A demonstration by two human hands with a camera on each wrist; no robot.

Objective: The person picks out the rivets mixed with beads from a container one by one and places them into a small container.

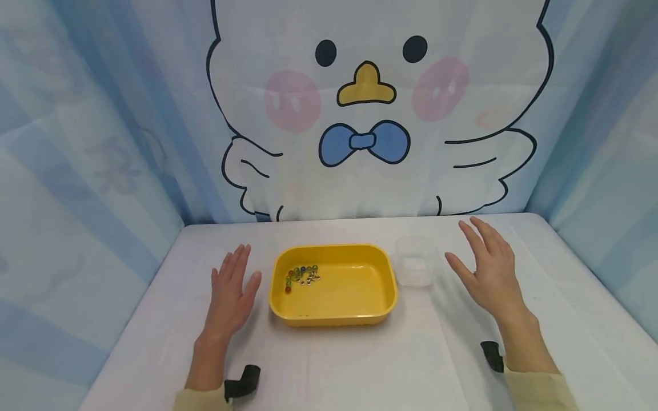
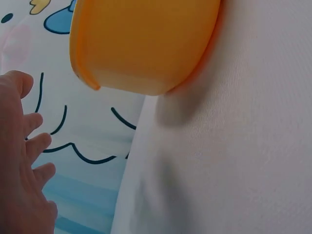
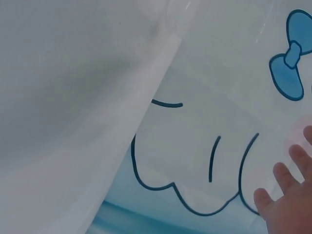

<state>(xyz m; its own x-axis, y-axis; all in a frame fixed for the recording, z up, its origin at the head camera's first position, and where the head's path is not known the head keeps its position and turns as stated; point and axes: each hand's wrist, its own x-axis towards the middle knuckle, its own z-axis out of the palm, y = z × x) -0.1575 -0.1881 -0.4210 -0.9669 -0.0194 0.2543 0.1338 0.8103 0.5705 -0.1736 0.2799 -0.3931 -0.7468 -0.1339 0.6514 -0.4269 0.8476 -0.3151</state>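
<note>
Both hands hover, nothing in either of them! The left hand [image 1: 230, 297] hangs just beside the left edge of the yellow tray [image 1: 354, 288], fingers stretched out, its grip empty; the right hand [image 1: 490, 279], fingers spread and just as empty, floats toward the far right corner of the table [image 1: 360, 365]. And here are the little ones: coloured marbles [image 1: 296, 272] and silver beads [image 1: 309, 282], bunched inside the tray at its left end, with the marbles strung along the far side of the cluster and one reddish marble down nearest the tray's near edge. Just beyond the tray's right edge stands a clear box [image 1: 413, 277], hard to read against the white cloth; whether it touches the tray, I can't tell. Now, good handling here looks like a matter of fingertips: come in from above the tray's rim, thumb and forefinger only, lightly, because round glass probably rolls under a hard squeeze. The left hand is well placed to steady that left rim, and the right forearm would do best kept high, well over the box, which looks light enough to tip.
</note>
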